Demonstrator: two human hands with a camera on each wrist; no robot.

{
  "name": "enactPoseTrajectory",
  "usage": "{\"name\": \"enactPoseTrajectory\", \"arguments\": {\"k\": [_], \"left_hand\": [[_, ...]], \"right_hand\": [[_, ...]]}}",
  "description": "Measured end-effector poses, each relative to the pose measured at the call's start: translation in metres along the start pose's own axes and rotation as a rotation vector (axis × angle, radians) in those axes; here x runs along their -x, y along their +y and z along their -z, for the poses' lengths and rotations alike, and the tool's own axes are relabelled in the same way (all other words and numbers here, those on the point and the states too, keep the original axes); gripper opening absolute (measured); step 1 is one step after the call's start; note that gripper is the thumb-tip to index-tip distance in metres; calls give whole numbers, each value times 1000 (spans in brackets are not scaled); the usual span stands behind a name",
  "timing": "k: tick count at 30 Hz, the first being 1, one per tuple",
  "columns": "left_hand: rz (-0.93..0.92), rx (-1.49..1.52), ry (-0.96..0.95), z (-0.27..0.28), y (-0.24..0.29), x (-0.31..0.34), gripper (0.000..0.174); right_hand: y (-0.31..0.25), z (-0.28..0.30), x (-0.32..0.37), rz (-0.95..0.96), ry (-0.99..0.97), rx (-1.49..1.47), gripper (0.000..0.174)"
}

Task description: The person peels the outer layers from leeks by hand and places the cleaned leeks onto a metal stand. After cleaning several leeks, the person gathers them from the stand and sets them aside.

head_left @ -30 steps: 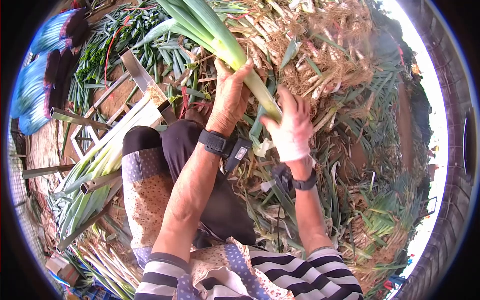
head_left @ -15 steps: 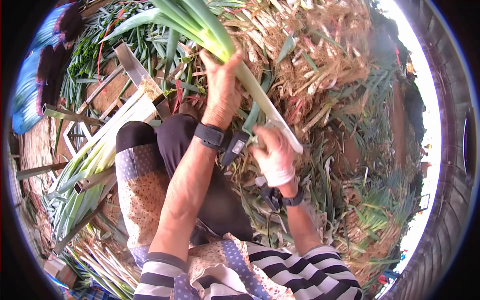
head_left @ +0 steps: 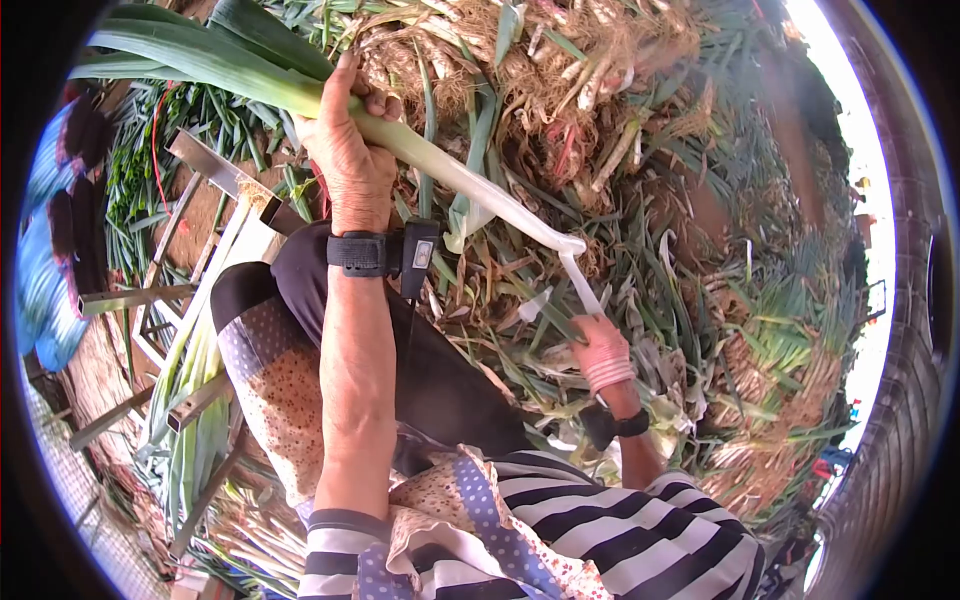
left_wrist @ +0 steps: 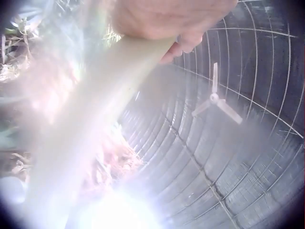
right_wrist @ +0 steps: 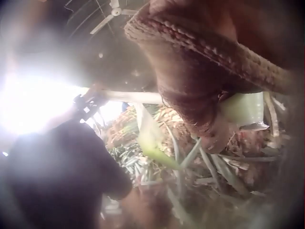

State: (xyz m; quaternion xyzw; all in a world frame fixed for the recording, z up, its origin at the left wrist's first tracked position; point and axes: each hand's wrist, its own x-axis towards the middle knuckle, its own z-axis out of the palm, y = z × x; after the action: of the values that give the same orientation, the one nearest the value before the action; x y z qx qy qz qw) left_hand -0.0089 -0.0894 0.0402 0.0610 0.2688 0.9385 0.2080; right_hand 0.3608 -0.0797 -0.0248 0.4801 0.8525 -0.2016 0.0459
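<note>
My left hand (head_left: 350,150) grips a thick leek (head_left: 440,165) where its pale stalk meets the green leaves, which stretch to the upper left. The stalk slants down to the right, and a whitish strip of outer layer (head_left: 581,283) hangs from its lower end. That strip runs to my right hand (head_left: 603,355), whose fingers are curled round it. In the left wrist view the pale stalk (left_wrist: 90,109) passes under the left hand (left_wrist: 167,19). Close up in the right wrist view, the right hand (right_wrist: 190,86) pinches a pale green piece (right_wrist: 243,110).
A heap of rooted leeks (head_left: 560,90) lies beyond the hands. Loose leaves (head_left: 650,300) cover the ground at right. On the left, a metal frame (head_left: 215,165) holds stripped-looking leeks (head_left: 210,330), near blue bundles (head_left: 45,290). A ceiling fan (left_wrist: 214,98) shows overhead.
My left hand has moved left with the leek, which now lies flatter. The right hand has moved down and away from the stalk, drawing out the whitish strip.
</note>
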Motion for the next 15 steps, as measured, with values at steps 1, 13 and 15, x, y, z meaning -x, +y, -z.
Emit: {"name": "enactPoseTrajectory", "arguments": {"k": [1, 13, 15], "left_hand": [[42, 41, -36, 2, -1, 0, 23], [205, 65, -209, -3, -6, 11, 30], [167, 22, -215, -2, 2, 11, 38]], "right_hand": [[8, -2, 3, -57, -20, 19, 31], [146, -52, 33, -533, -221, 211, 40], [126, -29, 41, -551, -288, 342, 64]]}}
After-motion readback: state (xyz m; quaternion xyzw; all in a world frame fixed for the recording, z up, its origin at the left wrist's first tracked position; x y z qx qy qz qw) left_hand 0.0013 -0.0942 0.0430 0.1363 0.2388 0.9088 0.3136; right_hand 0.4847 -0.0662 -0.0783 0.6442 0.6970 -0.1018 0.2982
